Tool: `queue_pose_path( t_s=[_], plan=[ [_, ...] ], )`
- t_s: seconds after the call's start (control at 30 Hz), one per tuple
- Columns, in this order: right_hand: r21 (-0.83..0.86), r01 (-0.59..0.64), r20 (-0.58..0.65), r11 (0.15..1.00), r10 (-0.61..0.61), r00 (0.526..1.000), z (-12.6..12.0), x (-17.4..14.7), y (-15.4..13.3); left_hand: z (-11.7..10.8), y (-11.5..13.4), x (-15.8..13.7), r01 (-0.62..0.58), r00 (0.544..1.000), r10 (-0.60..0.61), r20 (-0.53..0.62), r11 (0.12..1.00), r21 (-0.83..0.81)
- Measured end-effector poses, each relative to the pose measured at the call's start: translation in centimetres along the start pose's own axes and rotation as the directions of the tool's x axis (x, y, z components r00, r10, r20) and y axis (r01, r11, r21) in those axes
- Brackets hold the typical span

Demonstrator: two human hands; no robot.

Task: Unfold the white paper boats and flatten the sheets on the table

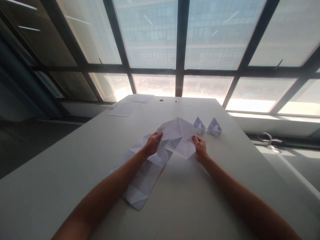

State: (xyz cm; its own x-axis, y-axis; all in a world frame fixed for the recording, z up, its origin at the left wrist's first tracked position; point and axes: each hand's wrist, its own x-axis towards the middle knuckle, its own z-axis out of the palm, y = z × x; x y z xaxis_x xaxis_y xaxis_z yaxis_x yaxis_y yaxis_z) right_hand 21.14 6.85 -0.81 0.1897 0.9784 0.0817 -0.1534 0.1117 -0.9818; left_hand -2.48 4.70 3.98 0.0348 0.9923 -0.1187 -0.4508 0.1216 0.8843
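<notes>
A creased white sheet of paper (185, 136) is stretched between my two hands above the table, with fold lines running across it. My left hand (153, 144) pinches its left edge, and my right hand (200, 146) pinches its right edge. Below my left hand and forearm lie other creased white papers (143, 176), partly hidden by the arm. Just beyond my right hand, two folded paper boats (214, 127) stand side by side, the nearer-left one partly behind the held sheet.
The white table (82, 173) runs away from me to a wall of dark-framed windows (150, 36). Flat white sheets (121, 109) lie at its far left. A small round dark spot (161, 100) marks the far end. Off the right side is a metal ring-shaped object (268, 139).
</notes>
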Motion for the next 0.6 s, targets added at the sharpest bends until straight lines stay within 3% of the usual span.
queue_pose_path(
  t_s=[0.13, 0.23, 0.4, 0.47, 0.6],
  plan=[
    [0.031, -0.076, -0.004, 0.997, 0.076, 0.997, -0.7, 0.7, -0.5, -0.6, 1.7, 0.7, -0.052, 0.997, 0.054, -0.059, 0.998, 0.028],
    [0.032, -0.128, 0.026, 0.991, 0.127, 0.992, -1.3, 1.1, -1.2, -1.5, 4.1, 0.7, -0.027, 0.989, 0.048, -0.141, 0.989, 0.144],
    [0.013, -0.267, 0.285, 0.964, 0.252, 0.925, -2.0, 1.3, -2.2, -2.8, 8.3, -0.3, 0.076, 0.987, -0.022, -0.160, 0.939, 0.335],
    [-0.033, -0.278, 0.371, 0.960, 0.270, 0.888, -2.2, 1.2, -2.5, -3.1, 9.1, -1.2, 0.087, 0.989, -0.039, -0.143, 0.934, 0.348],
    [-0.158, -0.244, 0.361, 0.957, 0.286, 0.887, -2.3, 1.0, -2.2, -4.1, 8.8, -4.2, 0.093, 0.994, -0.066, -0.084, 0.919, 0.382]
  ],
)
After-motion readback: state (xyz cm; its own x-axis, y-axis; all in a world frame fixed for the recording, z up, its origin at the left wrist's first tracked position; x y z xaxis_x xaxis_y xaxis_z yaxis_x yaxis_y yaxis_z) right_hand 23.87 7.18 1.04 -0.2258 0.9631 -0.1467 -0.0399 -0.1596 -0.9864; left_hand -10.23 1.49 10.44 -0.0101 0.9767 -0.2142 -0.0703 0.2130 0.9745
